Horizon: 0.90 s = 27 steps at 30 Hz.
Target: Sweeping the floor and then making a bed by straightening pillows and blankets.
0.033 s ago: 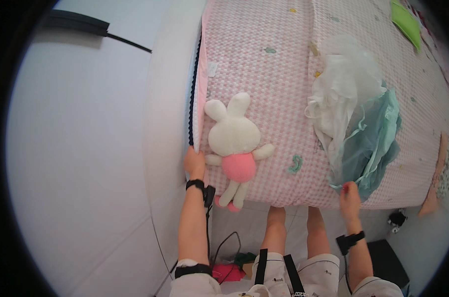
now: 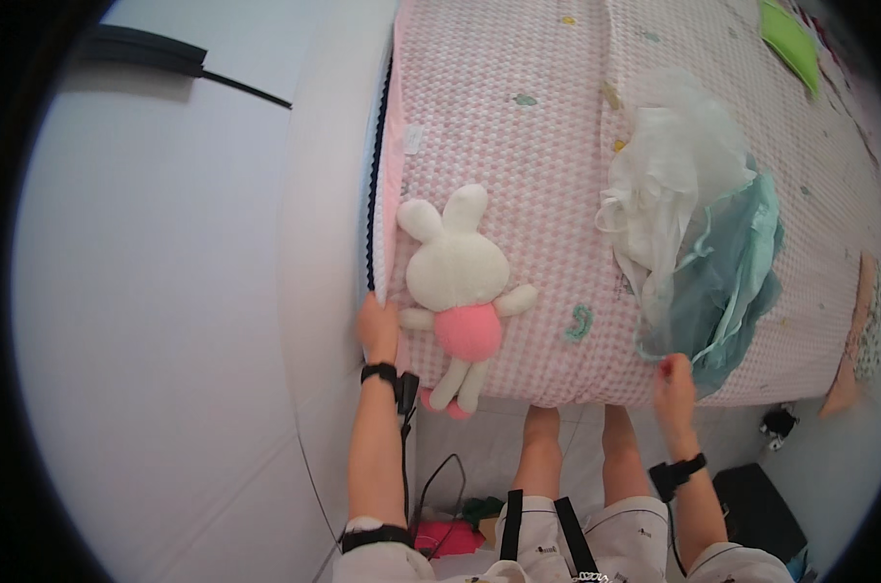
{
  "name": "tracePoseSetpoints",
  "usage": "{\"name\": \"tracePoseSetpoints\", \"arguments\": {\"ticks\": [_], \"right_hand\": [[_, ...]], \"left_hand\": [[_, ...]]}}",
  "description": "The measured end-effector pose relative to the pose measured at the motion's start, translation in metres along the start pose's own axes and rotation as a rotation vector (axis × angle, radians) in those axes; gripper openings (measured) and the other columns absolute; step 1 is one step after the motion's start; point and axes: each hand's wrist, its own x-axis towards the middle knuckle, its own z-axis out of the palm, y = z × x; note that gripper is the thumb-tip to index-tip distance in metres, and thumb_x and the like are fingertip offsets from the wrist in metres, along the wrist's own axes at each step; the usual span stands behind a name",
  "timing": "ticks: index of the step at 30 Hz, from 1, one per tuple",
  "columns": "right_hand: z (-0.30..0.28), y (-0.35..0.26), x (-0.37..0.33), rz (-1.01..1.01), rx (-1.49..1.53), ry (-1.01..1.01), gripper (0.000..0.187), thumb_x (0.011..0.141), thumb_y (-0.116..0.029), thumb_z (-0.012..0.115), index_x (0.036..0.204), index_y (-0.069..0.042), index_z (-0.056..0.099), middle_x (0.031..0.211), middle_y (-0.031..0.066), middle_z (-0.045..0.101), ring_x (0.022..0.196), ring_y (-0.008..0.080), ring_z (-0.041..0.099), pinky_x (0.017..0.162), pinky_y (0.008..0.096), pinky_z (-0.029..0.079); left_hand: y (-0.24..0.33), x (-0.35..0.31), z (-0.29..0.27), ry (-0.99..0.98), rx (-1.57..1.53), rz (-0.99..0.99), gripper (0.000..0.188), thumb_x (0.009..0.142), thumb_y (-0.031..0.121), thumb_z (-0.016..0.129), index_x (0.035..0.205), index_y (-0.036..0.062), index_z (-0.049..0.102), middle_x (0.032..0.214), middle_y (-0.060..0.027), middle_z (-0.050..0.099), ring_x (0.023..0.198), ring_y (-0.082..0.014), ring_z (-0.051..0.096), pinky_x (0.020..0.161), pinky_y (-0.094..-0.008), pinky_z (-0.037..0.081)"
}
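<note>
My left hand (image 2: 378, 326) is closed at the bed's left side, around the edge of the pink-and-white bed cover (image 2: 518, 146), where a dark scalloped trim (image 2: 374, 204) runs along it; the fingertips are partly hidden. Just right of that hand lies a white plush rabbit (image 2: 458, 267) with a pink body, its feet reaching the bed's near edge. My right hand (image 2: 675, 387), fingers curled in, pinches the near edge of a sheer teal cloth (image 2: 727, 282) with ribbon-like trim. Crumpled sheer white cloth (image 2: 659, 185) lies against the teal one.
A white wall-like surface (image 2: 168, 311) stands close along the left, with a black bar (image 2: 149, 51) on it. Far right are a green cushion (image 2: 790, 44) and a patterned cloth (image 2: 863, 335). Below the bed edge lie cables and a pink item (image 2: 445, 537); a black box (image 2: 759, 510) stands lower right.
My right hand has shifted slightly left with the near edge of the teal cloth. The whole view has moved a little; my left hand stays at the bed edge.
</note>
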Motion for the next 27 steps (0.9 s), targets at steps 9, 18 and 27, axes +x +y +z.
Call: {"name": "tracePoseSetpoints", "arguments": {"ticks": [9,18,27], "right_hand": [[0.178,-0.215,0.033,-0.619,0.343,-0.281,0.070,0.068,-0.020,0.067,0.130,-0.012,0.035,0.136,0.0263,0.021,0.127,0.0377,0.024,0.103,0.0423,0.024],[0.250,-0.205,0.023,-0.660,0.486,-0.331,0.037,0.071,-0.012,0.057,0.108,-0.008,0.053,0.113,0.0150,0.051,0.108,0.0304,0.047,0.095,0.0460,0.033],[0.089,-0.065,0.166,-0.265,0.430,0.072,0.021,0.075,0.000,0.048,0.095,-0.003,0.055,0.089,0.0152,0.058,0.082,0.0306,0.056,0.071,0.0350,0.045]], "left_hand": [[-0.005,-0.020,-0.060,0.304,-0.110,0.155,0.029,0.083,0.025,0.053,0.094,-0.0013,0.058,0.078,-0.0242,0.059,0.072,-0.0417,0.056,0.063,-0.0448,0.043],[0.024,-0.028,-0.028,0.228,0.105,0.215,0.039,0.076,0.010,0.054,0.114,0.0022,0.048,0.113,-0.0225,0.048,0.101,-0.0376,0.048,0.083,-0.0423,0.039],[0.129,-0.070,0.036,-0.063,0.106,0.680,0.046,0.068,0.019,0.066,0.108,0.0025,0.051,0.115,-0.0154,0.047,0.108,-0.0316,0.040,0.088,-0.0387,0.034]]}}
